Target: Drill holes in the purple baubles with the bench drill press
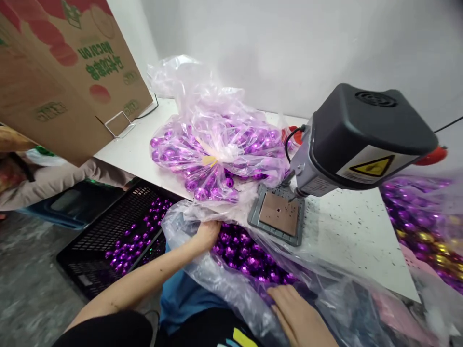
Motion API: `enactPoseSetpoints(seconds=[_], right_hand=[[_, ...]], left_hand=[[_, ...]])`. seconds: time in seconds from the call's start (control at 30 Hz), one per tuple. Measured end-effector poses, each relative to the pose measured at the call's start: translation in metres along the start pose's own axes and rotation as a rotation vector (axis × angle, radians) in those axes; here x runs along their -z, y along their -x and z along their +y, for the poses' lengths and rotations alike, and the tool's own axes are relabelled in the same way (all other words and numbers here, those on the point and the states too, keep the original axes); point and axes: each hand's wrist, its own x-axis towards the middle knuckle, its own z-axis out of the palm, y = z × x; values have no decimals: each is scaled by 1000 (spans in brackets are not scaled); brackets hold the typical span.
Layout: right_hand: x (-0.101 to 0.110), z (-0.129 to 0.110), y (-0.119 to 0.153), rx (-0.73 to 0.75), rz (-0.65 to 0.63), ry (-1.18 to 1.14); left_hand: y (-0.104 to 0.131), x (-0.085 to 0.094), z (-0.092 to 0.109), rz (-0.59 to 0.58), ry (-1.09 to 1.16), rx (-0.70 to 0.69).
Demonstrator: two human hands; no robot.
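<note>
An opened clear plastic bag (pixel 231 284) of shiny purple faceted balls (pixel 249 255) lies across my lap, against the table's front edge. My left hand (pixel 209 234) is closed on the bag's rim at its left end, with the fingertips hidden. On the near side of the same bag rests my right hand (pixel 298 315), its fingers stretched out over the film beside the balls. Just beyond, a tied plastic bag (pixel 213 159) of purple balls sits on the table. A black-and-grey machine (pixel 358 140) with a yellow warning label leans over a grey base with a brown plate (pixel 279 213).
A black crate (pixel 90 241) with loose purple balls stands on the left, below the white table (pixel 347 231). A cardboard box (pixel 72 72) rises at the back left, near another person's leg (pixel 65 180). More bagged purple and gold balls (pixel 427 241) lie at the right.
</note>
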Motion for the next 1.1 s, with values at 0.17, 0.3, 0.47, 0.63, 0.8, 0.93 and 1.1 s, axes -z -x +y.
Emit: enactPoseSetpoints(seconds=[0.17,0.3,0.47,0.63,0.8,0.93,1.1], right_hand=[[-13,1,-63,-134,-218,28],[-45,-3,-72,-176,-246,9],[-30,-10,-57,-225,-300,-103],[41,0,-7,-96,-343,-334],[45,-1,16,-89,-375,-350],[26,-8,5,-91,-298,-248],[16,-27,-59,31,-162,-222]], left_hand=[[65,-38,31,-452,-12,-324],[77,-53,39,-492,-141,-379],[64,-23,49,-542,167,-364],[79,44,59,-638,597,-208],[78,63,60,-893,624,-215],[45,40,66,-777,410,-343],[-18,-11,86,-409,34,-351]])
